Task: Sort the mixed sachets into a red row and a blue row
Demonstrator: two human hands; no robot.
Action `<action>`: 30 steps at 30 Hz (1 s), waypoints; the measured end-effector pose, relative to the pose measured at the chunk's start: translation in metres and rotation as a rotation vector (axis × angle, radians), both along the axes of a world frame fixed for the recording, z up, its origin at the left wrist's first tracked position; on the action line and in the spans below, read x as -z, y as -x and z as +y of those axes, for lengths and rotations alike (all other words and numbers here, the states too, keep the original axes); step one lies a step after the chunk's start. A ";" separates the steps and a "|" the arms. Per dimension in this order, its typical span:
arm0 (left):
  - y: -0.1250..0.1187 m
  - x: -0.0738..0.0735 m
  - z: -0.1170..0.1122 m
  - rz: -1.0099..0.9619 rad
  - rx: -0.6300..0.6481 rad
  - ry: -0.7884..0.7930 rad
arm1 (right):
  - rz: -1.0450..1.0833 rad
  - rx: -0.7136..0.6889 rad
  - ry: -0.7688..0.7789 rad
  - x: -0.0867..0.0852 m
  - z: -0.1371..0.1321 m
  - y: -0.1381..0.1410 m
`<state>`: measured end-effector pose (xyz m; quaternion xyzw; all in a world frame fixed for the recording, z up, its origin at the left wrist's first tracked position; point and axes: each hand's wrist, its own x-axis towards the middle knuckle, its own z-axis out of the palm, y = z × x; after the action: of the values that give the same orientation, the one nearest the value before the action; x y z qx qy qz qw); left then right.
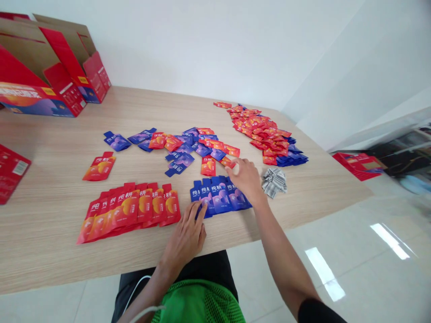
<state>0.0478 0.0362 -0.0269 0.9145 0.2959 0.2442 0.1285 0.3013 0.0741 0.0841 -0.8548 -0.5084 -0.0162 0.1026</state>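
Note:
A short overlapping row of blue pouches (220, 197) lies in front of me near the table's edge. My left hand (186, 229) rests palm down at the row's left end, fingers stretched onto the nearest pouches. Over the row's right end is my right hand (247, 179), its fingers bent and close together near the pouch tops and a loose orange-red pouch. What those fingertips hold, if anything, is hidden; something whitish shows at one finger. To the left, a fanned row of orange-red pouches (129, 206) lies with the spouts pointing away from me.
Loose blue and red pouches (193, 146) are scattered mid-table, with a single red pouch (100, 167) at left. A large red-and-blue pile (259, 132) lies back right, near a crumpled striped cloth (274, 181). Open red cartons (63, 67) stand at back left; another red box (358, 165) is beyond the table.

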 end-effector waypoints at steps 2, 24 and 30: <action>0.000 0.000 0.000 0.003 -0.006 -0.006 | 0.001 -0.051 0.040 0.000 0.040 -0.007; 0.000 0.000 -0.002 0.044 -0.009 -0.018 | -0.107 -0.132 0.289 0.005 0.121 -0.030; 0.000 -0.001 -0.001 0.019 -0.006 -0.007 | -0.043 -0.041 0.193 -0.008 0.062 -0.029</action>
<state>0.0475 0.0350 -0.0261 0.9163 0.2990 0.2370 0.1219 0.3304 0.1360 0.0925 -0.8497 -0.5269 0.0165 0.0090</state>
